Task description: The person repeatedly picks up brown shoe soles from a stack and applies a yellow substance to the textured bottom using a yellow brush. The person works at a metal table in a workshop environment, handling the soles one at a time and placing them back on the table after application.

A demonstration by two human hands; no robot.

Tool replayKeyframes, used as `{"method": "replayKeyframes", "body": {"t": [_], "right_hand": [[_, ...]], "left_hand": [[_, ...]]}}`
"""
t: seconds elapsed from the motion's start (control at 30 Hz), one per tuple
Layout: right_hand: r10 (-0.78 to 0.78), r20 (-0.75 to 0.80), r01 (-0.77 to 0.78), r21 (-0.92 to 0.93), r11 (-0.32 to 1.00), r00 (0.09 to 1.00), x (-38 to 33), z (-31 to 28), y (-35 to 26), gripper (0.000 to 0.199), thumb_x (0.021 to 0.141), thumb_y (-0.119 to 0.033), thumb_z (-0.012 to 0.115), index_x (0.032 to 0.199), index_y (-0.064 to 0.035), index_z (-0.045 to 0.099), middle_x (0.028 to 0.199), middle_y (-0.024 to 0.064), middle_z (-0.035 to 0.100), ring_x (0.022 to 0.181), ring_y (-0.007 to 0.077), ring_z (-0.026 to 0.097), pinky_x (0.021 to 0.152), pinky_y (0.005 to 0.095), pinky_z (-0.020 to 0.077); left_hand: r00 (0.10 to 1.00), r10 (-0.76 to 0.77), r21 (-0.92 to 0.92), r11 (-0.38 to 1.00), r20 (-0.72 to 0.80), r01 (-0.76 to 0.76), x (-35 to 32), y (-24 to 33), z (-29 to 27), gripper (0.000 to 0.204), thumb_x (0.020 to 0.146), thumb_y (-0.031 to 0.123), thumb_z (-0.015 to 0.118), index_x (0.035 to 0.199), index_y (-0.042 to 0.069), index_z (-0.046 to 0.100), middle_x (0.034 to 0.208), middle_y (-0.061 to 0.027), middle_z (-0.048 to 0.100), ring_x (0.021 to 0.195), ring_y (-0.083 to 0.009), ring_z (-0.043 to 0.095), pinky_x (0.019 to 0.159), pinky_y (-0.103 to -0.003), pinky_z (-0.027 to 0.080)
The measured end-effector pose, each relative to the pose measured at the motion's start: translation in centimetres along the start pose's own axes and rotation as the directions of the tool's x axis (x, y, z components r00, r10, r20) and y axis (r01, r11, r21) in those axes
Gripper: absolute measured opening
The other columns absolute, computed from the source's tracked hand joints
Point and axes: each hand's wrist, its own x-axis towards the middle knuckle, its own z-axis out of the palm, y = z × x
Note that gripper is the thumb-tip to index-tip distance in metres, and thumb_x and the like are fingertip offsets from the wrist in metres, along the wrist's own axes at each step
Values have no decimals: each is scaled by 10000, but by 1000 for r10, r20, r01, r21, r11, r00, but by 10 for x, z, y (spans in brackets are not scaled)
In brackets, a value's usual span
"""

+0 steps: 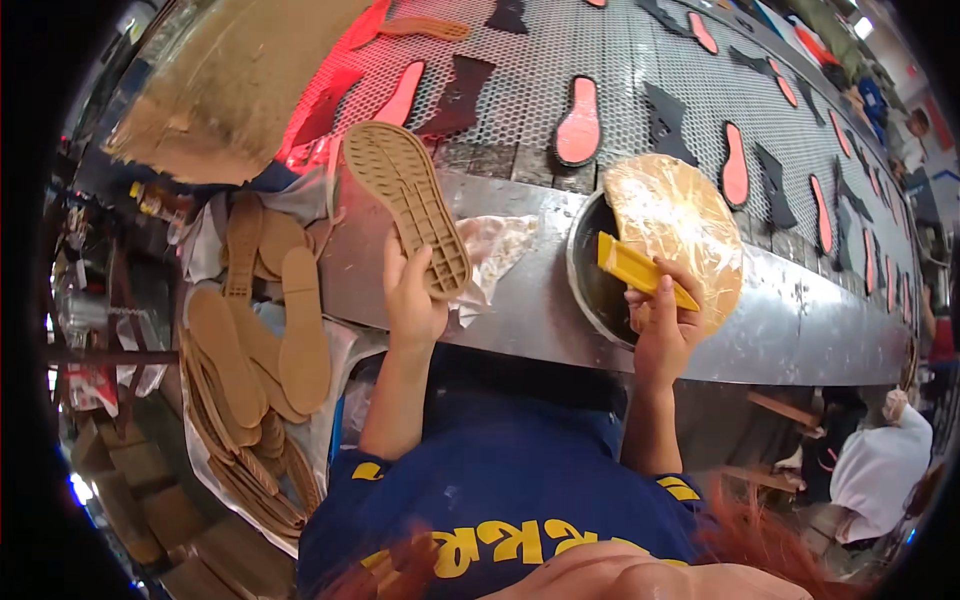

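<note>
My left hand (413,295) grips a tan shoe sole (408,205) by its lower end, its ridged, gridded face turned toward me. In my right hand (665,320) is a flat yellow plastic scraper (640,270), pinched between thumb and fingers. The scraper is over the rim of a round metal bowl (590,250) with a dark inside. A round lid wrapped in shiny clear tape (690,210) covers the bowl's right part. Between my hands, a crumpled whitish sheet (497,258) lies on the metal table edge (530,340).
At my left, a lined bin (335,400) holds many stacked tan soles (305,330). Beyond the table edge runs a mesh conveyor (640,50) carrying pink-faced soles (578,125) and dark upper pieces (665,120). A brown board (230,90) stands at the far left. Another person in white (885,470) is at right.
</note>
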Motion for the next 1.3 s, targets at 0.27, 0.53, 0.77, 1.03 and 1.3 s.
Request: {"method": "replayKeyframes", "body": {"t": [0.27,0.53,0.77,1.03,1.3], "right_hand": [[-416,-108,429,174,886,903,5,13,-8,324,1007,-234,416,1102,56,524,1175,236,544,880,300,661,774,362,554],[-715,317,757,-475,448,623,-13,16,-28,393,944,-344,518,1012,37,590,1100,254,575,999,283,569,869,355,451],[-700,315,748,-459,479,641,-4,13,-26,328,904,-264,613,1053,28,621,1134,218,551,992,293,601,816,346,523],[-676,266,699,-497,515,687,-5,4,-29,351,933,-297,547,1016,38,611,1098,223,583,999,282,577,860,346,459],[-724,151,704,-428,566,673,-6,-6,-24,299,923,-258,570,1002,26,621,1084,211,593,990,275,582,836,336,469]], "left_hand": [[819,-343,-120,890,460,440,-44,-9,-12,609,959,424,326,1403,10,280,1303,-268,454,845,-277,621,510,-321,537],[664,-489,91,837,565,539,-71,-4,5,746,927,529,352,1420,-21,249,1242,-226,503,817,-226,622,528,-288,529],[649,-504,240,858,570,455,-76,-6,6,802,902,532,392,1425,-60,249,1033,-173,592,809,-195,618,571,-277,521],[573,-535,267,831,620,487,-81,-7,5,788,882,454,421,1443,-61,220,1017,-179,598,823,-193,621,598,-279,522],[578,-572,315,814,582,488,-87,-12,10,830,834,490,508,1385,-97,304,1076,-239,594,770,-229,649,563,-280,541]]}}
